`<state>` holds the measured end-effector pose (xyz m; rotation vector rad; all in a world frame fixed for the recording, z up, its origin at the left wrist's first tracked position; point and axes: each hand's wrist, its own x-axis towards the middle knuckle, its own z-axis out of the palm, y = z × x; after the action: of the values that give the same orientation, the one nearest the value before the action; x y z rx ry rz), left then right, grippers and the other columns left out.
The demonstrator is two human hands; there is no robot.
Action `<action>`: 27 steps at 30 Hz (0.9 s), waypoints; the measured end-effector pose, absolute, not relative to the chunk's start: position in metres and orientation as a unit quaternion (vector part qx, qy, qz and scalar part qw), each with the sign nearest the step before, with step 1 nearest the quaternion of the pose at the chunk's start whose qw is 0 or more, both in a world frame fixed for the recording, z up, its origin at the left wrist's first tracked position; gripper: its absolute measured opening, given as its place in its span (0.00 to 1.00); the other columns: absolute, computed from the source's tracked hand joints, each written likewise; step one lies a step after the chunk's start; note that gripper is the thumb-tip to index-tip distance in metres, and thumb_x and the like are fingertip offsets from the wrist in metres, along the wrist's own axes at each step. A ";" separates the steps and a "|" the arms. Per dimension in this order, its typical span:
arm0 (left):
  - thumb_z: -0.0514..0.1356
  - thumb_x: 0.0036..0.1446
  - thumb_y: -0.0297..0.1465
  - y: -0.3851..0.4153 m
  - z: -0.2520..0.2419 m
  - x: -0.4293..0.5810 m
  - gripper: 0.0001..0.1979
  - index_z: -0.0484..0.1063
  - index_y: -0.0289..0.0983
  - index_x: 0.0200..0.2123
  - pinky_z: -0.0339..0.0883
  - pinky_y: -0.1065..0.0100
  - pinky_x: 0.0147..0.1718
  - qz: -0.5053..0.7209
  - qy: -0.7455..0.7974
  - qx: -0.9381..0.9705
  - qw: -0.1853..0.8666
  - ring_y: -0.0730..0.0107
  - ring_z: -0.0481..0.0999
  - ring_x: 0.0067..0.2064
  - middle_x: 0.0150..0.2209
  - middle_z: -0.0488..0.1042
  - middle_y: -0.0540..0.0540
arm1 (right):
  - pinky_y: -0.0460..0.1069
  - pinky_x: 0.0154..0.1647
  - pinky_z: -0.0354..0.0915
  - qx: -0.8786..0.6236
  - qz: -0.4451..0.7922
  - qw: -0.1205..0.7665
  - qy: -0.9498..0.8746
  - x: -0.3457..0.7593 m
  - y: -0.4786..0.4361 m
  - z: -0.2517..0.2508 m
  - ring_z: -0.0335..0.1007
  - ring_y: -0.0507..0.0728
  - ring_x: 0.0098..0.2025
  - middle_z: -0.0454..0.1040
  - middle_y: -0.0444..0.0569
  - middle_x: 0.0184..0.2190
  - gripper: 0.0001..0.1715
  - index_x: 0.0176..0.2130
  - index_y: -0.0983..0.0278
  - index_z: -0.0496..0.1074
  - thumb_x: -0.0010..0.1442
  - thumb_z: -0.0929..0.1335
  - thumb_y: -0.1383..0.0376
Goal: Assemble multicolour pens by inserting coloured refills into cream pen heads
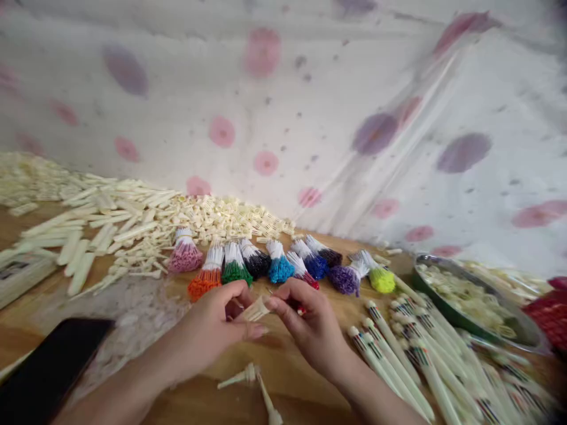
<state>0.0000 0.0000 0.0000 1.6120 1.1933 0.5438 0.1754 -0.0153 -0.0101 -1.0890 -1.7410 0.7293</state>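
My left hand (217,321) is closed around a short cream plastic pen part (254,310), its slotted end facing right. My right hand (316,321) is pinched at that end, its thumb against the part. A red bit (302,310) shows between the right fingers and looks like the coloured end of a thin pen refill; most of it is hidden. Below the hands, two cream cone-tipped pen pieces (239,376) lie on the wooden table (212,404). Just beyond stand bundles of refills, among them orange (204,283), green (237,268), light blue (280,267) and red (305,273).
Loose cream pen parts (221,215) are heaped at the back left. Several multicolour pens (398,366) lie at right, beside a green-sided bowl (436,301) of small parts. A black phone (53,366) rests at lower left. A flowered sheet (283,106) hangs behind.
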 end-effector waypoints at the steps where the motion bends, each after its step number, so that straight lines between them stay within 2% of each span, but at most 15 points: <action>1: 0.63 0.46 0.35 0.000 0.000 0.000 0.13 0.59 0.39 0.25 0.45 0.72 0.22 0.228 0.489 0.668 0.513 0.77 0.53 0.24 0.20 0.52 0.60 | 0.43 0.23 0.52 -0.437 0.307 0.465 -0.706 0.175 -0.014 -0.009 0.55 0.48 0.24 0.62 0.40 0.21 0.12 0.24 0.64 0.66 0.58 0.67 0.63; 9: 0.64 0.45 0.35 0.001 -0.002 0.000 0.13 0.60 0.39 0.25 0.46 0.72 0.23 0.235 0.476 0.659 0.533 0.76 0.55 0.24 0.21 0.54 0.59 | 0.43 0.24 0.55 -0.405 0.406 0.477 -0.666 0.170 -0.010 -0.007 0.58 0.49 0.25 0.64 0.41 0.22 0.14 0.25 0.64 0.65 0.58 0.66 0.59; 15: 0.64 0.45 0.38 0.000 -0.009 0.001 0.13 0.62 0.39 0.26 0.48 0.72 0.23 0.230 0.468 0.668 0.531 0.75 0.57 0.24 0.20 0.55 0.60 | 0.43 0.24 0.55 -0.415 0.340 0.476 -0.696 0.169 -0.013 -0.006 0.57 0.49 0.24 0.62 0.40 0.21 0.14 0.23 0.64 0.63 0.58 0.65 0.63; 22: 0.64 0.45 0.39 -0.003 0.000 0.000 0.14 0.63 0.39 0.29 0.55 0.73 0.24 0.202 0.458 0.597 0.627 0.73 0.67 0.25 0.21 0.68 0.57 | 0.43 0.24 0.55 -0.419 0.306 0.420 -0.745 0.176 -0.013 0.000 0.57 0.48 0.23 0.62 0.41 0.20 0.17 0.23 0.64 0.64 0.62 0.62 0.62; 27: 0.65 0.44 0.36 -0.002 0.010 0.000 0.13 0.62 0.39 0.27 0.53 0.75 0.20 0.215 0.483 0.587 0.613 0.75 0.68 0.22 0.18 0.65 0.60 | 0.44 0.32 0.60 -0.393 0.290 0.386 -0.782 0.182 -0.017 0.011 0.66 0.50 0.32 0.72 0.46 0.30 0.10 0.35 0.65 0.71 0.63 0.62 0.64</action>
<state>-0.0001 -0.0017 0.0101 1.3544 1.1129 0.4952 0.1823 -0.0165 0.0112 -1.0015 -1.9920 0.7387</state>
